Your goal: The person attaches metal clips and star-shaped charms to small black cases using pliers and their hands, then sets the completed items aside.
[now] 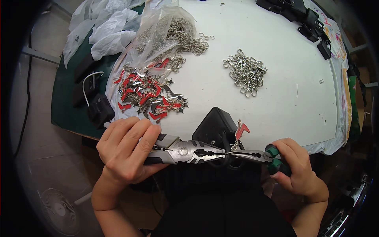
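Here's your left hand (128, 152), fingers wrapped over the top and thumb beneath, closed firmly around the grey-and-black handles of the big pliers (183, 152). Across from it, your right hand (294, 166) curls just as snugly about the green handles of the slim-nosed pliers (252, 155), knuckles above, thumb below. No slack in either grip!

And the two tools point straight at each other, nose to nose, tips meeting right between your hands. Both sets of jaws look nearly together at the ends; whatever they pinch there is too small to make out, so exactly how tight the bite is, you can't tell from up here.

Right at that meeting point, on the far side of the slim noses, stands the red shoe charm (242, 130), its short silver chain (236, 145) running down to the plier tips. Just left of the charm, behind the tips, sits a black block (215, 125), tilted to your view.

Look beyond your left fist: there's a tangled heap of red and dark shoe charms (148, 94), silver stars among them. Farther out past the tips, a little to the right, silver clasps (245, 75) lie piled on the white tabletop (292, 98). Farther again beyond your left hand, a clear plastic bag (154, 41) spills small metal rings (193, 45) toward the middle.
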`<state>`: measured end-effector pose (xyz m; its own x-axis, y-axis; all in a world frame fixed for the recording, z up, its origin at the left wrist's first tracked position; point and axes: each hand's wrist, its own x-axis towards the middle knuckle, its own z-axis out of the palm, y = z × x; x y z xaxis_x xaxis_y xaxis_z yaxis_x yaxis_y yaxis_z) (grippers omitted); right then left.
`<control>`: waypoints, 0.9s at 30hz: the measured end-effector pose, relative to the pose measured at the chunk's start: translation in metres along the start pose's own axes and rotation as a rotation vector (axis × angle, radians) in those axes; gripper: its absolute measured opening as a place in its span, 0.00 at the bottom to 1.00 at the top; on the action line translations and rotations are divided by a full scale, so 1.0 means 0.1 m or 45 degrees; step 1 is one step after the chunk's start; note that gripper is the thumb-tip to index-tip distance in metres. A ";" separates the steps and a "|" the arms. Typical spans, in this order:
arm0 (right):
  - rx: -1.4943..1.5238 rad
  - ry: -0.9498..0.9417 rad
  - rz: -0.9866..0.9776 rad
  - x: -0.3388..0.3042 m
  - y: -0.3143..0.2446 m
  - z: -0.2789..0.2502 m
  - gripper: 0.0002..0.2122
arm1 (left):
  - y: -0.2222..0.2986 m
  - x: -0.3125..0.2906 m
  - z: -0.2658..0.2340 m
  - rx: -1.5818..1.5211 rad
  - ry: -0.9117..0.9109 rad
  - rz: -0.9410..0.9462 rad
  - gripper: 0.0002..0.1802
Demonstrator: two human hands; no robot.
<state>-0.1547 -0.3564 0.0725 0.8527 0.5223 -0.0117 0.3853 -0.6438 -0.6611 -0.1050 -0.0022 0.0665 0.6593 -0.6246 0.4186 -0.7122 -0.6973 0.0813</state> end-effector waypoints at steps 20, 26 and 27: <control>-0.075 0.102 -0.022 -0.14 0.33 -0.29 0.30 | 0.31 -0.23 0.66 -0.224 -0.150 -0.399 0.27; 0.179 -0.006 -0.119 -0.08 0.43 -0.25 0.27 | 0.32 0.26 0.68 -1.393 -0.168 -0.226 0.57; 0.173 -0.005 -0.127 -0.07 0.46 -0.24 0.27 | 0.36 0.31 0.76 -1.580 -0.274 -0.245 0.55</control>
<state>-0.1344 -0.4032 0.0607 0.8112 0.5821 0.0558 0.4161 -0.5074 -0.7546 -0.0918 -0.0730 0.0136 0.7193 -0.6759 0.1606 -0.2708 -0.0599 0.9608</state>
